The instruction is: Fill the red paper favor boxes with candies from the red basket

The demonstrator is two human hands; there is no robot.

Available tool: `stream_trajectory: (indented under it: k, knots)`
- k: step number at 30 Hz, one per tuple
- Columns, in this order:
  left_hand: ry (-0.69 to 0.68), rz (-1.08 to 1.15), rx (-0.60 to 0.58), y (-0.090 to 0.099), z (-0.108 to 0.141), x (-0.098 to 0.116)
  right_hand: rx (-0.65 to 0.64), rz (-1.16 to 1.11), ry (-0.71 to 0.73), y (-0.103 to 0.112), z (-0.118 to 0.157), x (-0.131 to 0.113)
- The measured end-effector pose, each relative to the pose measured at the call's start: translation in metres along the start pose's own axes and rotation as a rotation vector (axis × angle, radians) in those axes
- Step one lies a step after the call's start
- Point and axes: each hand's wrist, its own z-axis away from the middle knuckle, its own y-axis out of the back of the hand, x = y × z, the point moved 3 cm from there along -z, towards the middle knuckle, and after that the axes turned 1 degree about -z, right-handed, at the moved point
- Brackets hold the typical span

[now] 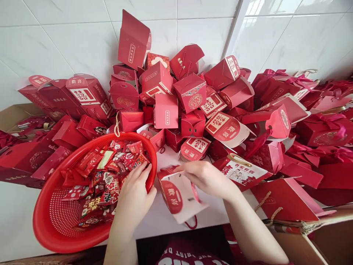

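A red plastic basket (pixel 52 228) of wrapped candies (pixel 110 169) stands at the left. Over its right rim reaches my left hand (pixel 135 195), fingertips at the candies; its fingers look slightly spread, and no candy shows in them. A red and white gift box (pixel 176 195) with its flaps up sits on the white table (pixel 154 217) just right of that hand. My right hand (pixel 206 176) is bent over the top of this box, fingers partly hidden behind the raised flap and on it. A red cord loop hangs from the box's near side.
Red gift boxes (pixel 190 92) are piled against the white tiled wall (pixel 204 22). More boxes with ribbons (pixel 322 129) lie at the right. Cardboard cartons (pixel 317 235) stand at the front right and far left (pixel 13 110).
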Motion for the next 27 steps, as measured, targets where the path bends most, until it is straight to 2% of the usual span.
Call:
stream_trajectory:
  k: [3,6,8,10,15,16,18,20,21,23,27]
  knots:
    - [-0.058,0.222,0.114,0.012,0.002,0.011,0.063,-0.146,-0.191,0.024,0.006,0.007]
    - [-0.242,0.493,0.302,0.027,0.002,0.034,0.063,-0.057,-0.282,0.026,-0.001,0.018]
    - [-0.437,0.560,0.287,0.027,-0.002,0.053,0.004,0.016,-0.247,0.017,-0.011,0.025]
    - [-0.559,0.547,0.183,0.016,-0.009,0.067,-0.009,0.082,-0.201,0.010,-0.019,0.030]
    - [-0.526,0.476,0.065,-0.019,-0.026,0.073,0.221,0.131,-0.104,0.021,-0.017,0.022]
    - [-0.529,0.479,0.059,-0.023,-0.027,0.073,0.196,0.100,-0.080,0.023,-0.014,0.019]
    - [-0.537,0.491,0.071,-0.027,-0.028,0.072,0.053,0.032,-0.057,0.022,-0.007,0.013]
    - [-0.546,0.484,0.114,-0.027,-0.027,0.070,-0.074,-0.006,-0.058,0.019,-0.001,0.011]
    - [-0.554,0.476,0.138,-0.027,-0.026,0.069,-0.093,-0.014,-0.064,0.018,0.002,0.011]
    - [-0.577,0.459,0.194,-0.027,-0.024,0.067,-0.053,-0.018,-0.080,0.018,0.010,0.013]
    - [-0.595,0.432,0.382,-0.030,-0.014,0.063,0.055,-0.005,-0.153,0.026,0.035,0.016]
